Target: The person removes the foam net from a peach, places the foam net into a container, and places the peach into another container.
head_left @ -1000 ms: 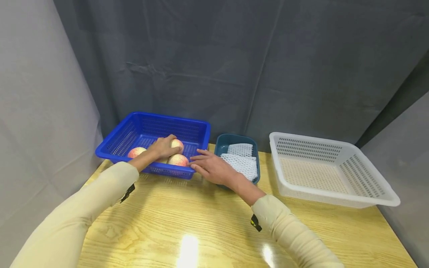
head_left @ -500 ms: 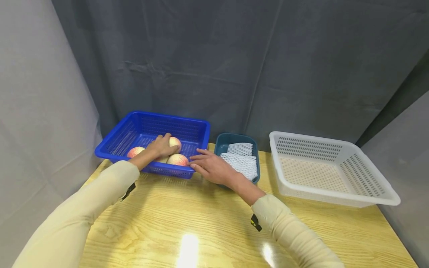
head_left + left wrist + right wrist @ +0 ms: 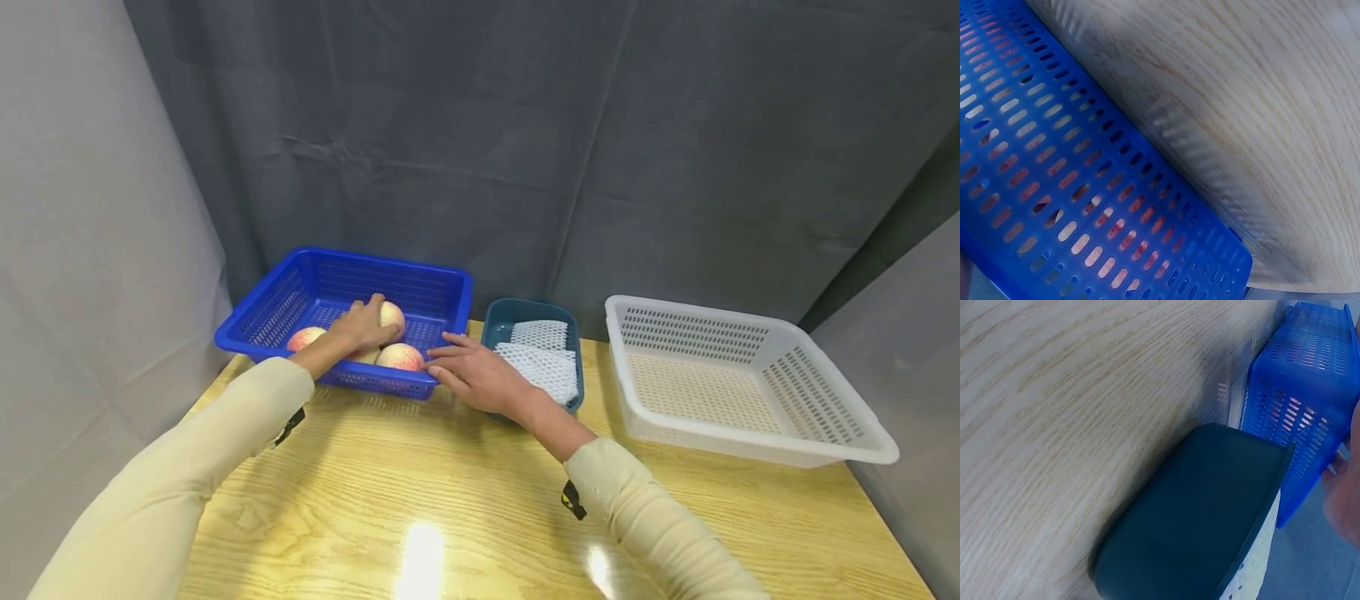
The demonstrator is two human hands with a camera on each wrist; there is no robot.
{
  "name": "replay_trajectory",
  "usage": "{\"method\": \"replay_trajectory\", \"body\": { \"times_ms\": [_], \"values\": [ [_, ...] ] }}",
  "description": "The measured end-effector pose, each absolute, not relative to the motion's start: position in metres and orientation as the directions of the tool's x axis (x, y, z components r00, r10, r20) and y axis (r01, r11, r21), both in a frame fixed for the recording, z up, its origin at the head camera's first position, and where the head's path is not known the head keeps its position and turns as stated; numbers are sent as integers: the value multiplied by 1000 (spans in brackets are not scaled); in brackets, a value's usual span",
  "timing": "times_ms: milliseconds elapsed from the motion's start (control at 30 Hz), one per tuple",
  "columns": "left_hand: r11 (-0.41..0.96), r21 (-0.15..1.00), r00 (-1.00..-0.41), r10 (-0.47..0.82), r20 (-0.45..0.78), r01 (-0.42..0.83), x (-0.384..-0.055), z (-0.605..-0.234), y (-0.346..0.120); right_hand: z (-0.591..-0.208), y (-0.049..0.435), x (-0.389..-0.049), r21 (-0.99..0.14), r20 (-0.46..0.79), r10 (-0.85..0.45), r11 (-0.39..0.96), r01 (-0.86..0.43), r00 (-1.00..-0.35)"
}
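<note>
In the head view, my left hand (image 3: pixel 363 327) reaches into the blue basket (image 3: pixel 390 268) and grips a peach (image 3: pixel 392 320), thumb on its near side. Just in front of it lies a second peach (image 3: pixel 401 357). A third peach (image 3: pixel 305 338) shows left of my wrist, and part of another lies under the hand. My right hand (image 3: pixel 477 373) has its fingers extended over the basket's right front corner, fingertips right at the rim. The left wrist view shows only the perforated basket wall (image 3: pixel 1054 150) with peaches behind it. The right hand (image 3: pixel 1342 494) appears at the right wrist view's edge.
A dark green bin (image 3: pixel 501 312) holding white foam net sleeves (image 3: pixel 542 372) stands right of the blue basket, partly beneath my right hand. Further right is a white perforated basket (image 3: pixel 750 437). All stand on a wooden table (image 3: pixel 360 492) before a grey curtain (image 3: pixel 480 167).
My left hand has shifted slightly left and away from me with the gripped peach. The right hand stays at the basket corner.
</note>
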State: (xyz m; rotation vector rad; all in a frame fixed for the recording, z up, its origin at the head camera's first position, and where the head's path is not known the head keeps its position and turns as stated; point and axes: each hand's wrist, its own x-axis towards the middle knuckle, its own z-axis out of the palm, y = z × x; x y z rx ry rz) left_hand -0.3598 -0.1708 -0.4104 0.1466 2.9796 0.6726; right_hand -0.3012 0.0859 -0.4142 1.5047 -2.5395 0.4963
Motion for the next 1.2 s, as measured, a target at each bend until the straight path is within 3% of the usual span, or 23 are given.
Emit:
{"method": "replay_trajectory", "body": {
  "times_ms": [700,1000,1200],
  "values": [
    [920,381,-996,93,7,89,-368,-413,-175,-412,86,-303,-204,268,-826,455,-867,-496],
    [928,354,-993,91,81,114,-367,-400,-168,-411,88,-309,-113,321,-833,439,-891,-451],
    [941,309,-988,113,109,142,-366,-394,-157,-404,92,-305,-103,302,-776,551,-828,-554]
  ]
}}
